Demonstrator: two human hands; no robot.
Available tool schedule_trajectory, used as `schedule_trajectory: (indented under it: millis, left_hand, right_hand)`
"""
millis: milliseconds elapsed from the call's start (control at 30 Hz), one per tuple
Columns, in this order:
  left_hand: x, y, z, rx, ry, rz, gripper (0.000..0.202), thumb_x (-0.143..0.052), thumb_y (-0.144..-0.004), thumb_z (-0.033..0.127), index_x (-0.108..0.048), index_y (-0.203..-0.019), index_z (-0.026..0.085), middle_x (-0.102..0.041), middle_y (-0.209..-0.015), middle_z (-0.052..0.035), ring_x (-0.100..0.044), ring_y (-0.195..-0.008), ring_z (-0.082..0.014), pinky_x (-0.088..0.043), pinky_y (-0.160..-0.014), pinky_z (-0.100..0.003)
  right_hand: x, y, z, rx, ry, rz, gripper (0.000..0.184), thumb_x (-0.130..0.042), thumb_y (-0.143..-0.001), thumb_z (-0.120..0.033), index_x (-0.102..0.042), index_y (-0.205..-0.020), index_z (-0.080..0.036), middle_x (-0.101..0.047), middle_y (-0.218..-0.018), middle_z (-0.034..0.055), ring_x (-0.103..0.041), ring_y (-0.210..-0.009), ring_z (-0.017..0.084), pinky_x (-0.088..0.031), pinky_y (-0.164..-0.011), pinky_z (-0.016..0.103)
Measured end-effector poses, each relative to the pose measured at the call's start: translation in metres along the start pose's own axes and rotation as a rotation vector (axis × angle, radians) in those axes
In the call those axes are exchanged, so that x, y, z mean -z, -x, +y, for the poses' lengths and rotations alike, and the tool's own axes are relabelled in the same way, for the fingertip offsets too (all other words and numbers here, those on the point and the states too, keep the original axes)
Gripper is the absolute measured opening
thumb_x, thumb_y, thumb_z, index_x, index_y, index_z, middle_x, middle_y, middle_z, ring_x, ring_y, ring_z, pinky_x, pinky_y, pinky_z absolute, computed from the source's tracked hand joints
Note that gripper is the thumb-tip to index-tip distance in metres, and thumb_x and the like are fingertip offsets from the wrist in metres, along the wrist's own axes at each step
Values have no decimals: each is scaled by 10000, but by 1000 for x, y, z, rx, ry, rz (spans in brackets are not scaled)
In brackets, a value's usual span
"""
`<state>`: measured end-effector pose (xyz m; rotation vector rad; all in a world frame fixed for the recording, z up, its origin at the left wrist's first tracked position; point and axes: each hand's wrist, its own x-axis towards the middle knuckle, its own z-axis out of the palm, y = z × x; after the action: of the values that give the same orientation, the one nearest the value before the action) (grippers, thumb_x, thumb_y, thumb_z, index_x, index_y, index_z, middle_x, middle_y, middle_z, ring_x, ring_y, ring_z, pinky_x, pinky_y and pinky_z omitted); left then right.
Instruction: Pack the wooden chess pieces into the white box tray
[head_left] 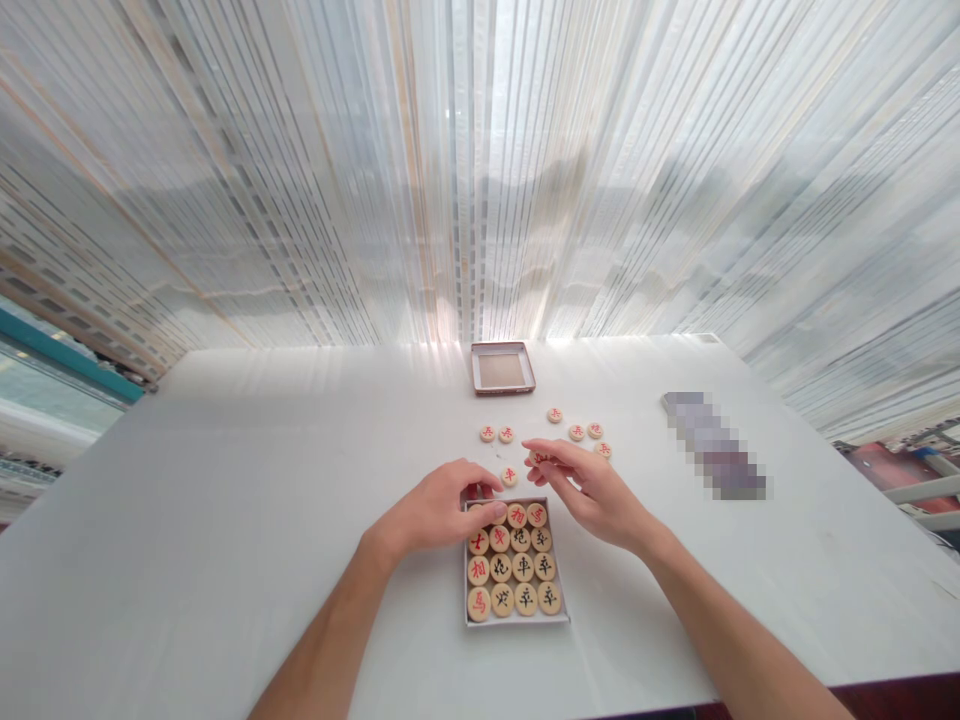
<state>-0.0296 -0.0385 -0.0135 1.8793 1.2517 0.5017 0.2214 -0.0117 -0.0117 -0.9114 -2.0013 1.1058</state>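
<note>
A shallow white box [564, 612] sits on the white table in front of me, filled with several round wooden chess discs [523, 567] marked in red and black. My left hand [439, 508] rests on the box's far left corner, fingers curled, thumb pressed on a disc there. My right hand [589, 488] hovers just beyond the box's far right corner, its fingertips pinching a disc [537, 457]. Several loose discs [576, 432] with red marks lie further out, one [509, 477] between my hands.
The box's lid [502, 368] lies open side up at the far edge of the table [225, 480]. A dark blurred flat object [716, 447] lies to the right. Sheer striped curtains hang behind the table.
</note>
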Motion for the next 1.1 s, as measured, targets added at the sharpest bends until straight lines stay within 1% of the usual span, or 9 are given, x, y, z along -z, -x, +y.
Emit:
schedule_trajectory:
  millis: [100, 267, 333, 567, 833, 967, 1100]
  left_hand:
    - [1, 0, 1, -4, -4, -3, 282, -640, -875, 442, -708, -1074, 255, -699, -1013, -30, -645, -903, -198, -518, -822, -302]
    - [1, 0, 1, -9, -1, -4, 275, -633, -884, 441, -706, -1077, 259, -699, -1014, -23, -644, -905, -196, -518, -818, -300]
    - [0, 0, 0, -10, -1, -4, 276, -636, -882, 440, -706, -1079, 258, -696, -1017, -24, -643, -907, -194, -518, -822, -301]
    - [-1, 0, -1, 1, 1, -2, 285, -640, -878, 446, -706, -1072, 248, -689, -1015, -32, -643, -901, -195, -520, -822, -301]
    - [0, 0, -1, 8, -10, 6, 280, -643, -873, 451, -707, -1066, 258, -692, -1014, -26, -643, -899, -195, -519, -824, -303]
    - [-1, 0, -1, 7, -8, 6, 284, -643, -874, 448, -707, -1072, 256, -692, -1017, -29, -643, -898, -195, -519, -824, -302]
    - [-1, 0, 0, -4, -2, 7, 273, -646, -874, 433, -708, -1072, 254, -694, -1009, -30, -643, -897, -195, -519, -821, -300]
  right_hand:
    - [0, -1, 0, 8, 4, 0, 322, -433, -1031, -286, -568, -1323, -262, -672, -1086, 80, -714, -925, 185, -615, -846, 362]
    - [0, -1, 1, -2, -8, 21, 253, -463, -1023, -294, -621, -1214, -243, -686, -1056, 79, -718, -941, 195, -615, -848, 357]
    - [0, -1, 1, -15, -31, 29, 241, -476, -1020, -302, -623, -1197, -234, -696, -1060, 82, -724, -963, 203, -616, -865, 367]
    - [-2, -1, 3, -81, -131, 35, 307, -546, -992, -319, -568, -1285, -231, -713, -1168, 95, -722, -1066, 233, -608, -945, 399]
    - [-2, -1, 6, -73, -199, 68, 345, -519, -1011, -340, -531, -1345, -255, -673, -1237, 92, -686, -1143, 256, -580, -1001, 460]
    - [-1, -2, 3, -67, -228, 90, 308, -551, -995, -353, -552, -1284, -247, -683, -1150, 88, -700, -1108, 260, -579, -988, 469]
    - [0, -3, 0, -72, -225, 96, 253, -599, -971, -336, -552, -1205, -251, -696, -1021, 56, -726, -1021, 236, -585, -955, 440]
